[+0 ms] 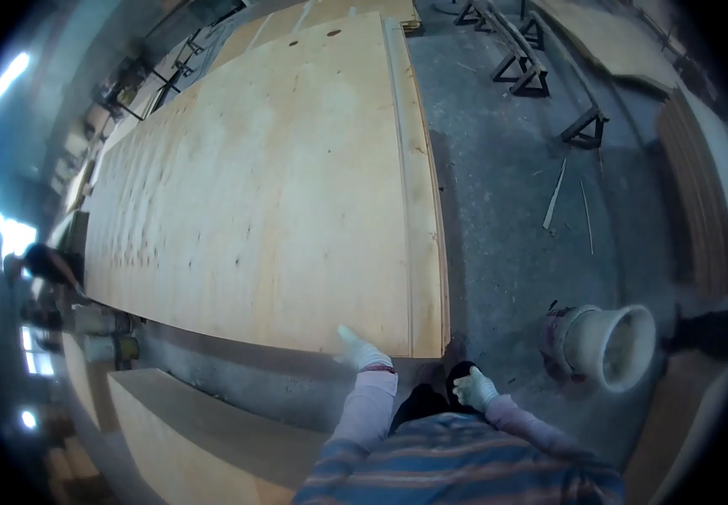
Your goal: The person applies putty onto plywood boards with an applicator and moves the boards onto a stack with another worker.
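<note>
A large pale plywood sheet [280,185] lies on top of a stack, its near edge just in front of my body. My left hand [364,352], in a pale glove, is at this near edge, close to the right corner. One digit lies on the top face and the others are at the edge, partly hidden. My right hand [475,390], also gloved, is low in front of my striped top, right of the stack and apart from it. Its fingers are loosely bent and somewhat apart, with nothing visible in them.
A whitish bucket [625,348] lies at the right. Metal trestles [584,128] and wood strips [554,195] are on the floor beyond. Stacked boards [701,194] line the far right. Another person [48,264] bends at the stack's left end. A wooden block [187,429] stands lower left.
</note>
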Demonstrator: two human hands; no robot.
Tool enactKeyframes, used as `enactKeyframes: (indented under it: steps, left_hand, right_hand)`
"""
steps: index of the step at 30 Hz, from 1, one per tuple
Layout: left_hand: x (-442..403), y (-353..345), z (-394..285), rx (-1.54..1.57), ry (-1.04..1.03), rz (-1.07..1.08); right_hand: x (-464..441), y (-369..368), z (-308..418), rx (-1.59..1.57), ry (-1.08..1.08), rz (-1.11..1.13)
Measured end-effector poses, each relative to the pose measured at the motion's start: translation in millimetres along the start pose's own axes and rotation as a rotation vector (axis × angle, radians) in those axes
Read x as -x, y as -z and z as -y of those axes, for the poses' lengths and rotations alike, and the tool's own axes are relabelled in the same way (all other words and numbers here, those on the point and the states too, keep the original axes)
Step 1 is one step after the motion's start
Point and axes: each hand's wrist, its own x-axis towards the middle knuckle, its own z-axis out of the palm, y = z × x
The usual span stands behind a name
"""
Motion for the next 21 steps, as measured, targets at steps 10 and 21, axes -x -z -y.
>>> enactKeyframes:
  steps: [10,21]
  left_hand:
    - [-79.2,-13.8,33.5,-0.659,-1.018,-0.512]
    - [40.1,-23.2,41.0,-1.462,-1.709,-0.022]
  right_hand:
    - [64.6,227.5,-16.1,0.130,0.641,0.048]
    - [216.0,505.3,110.5,1.439,0.388,-0.898]
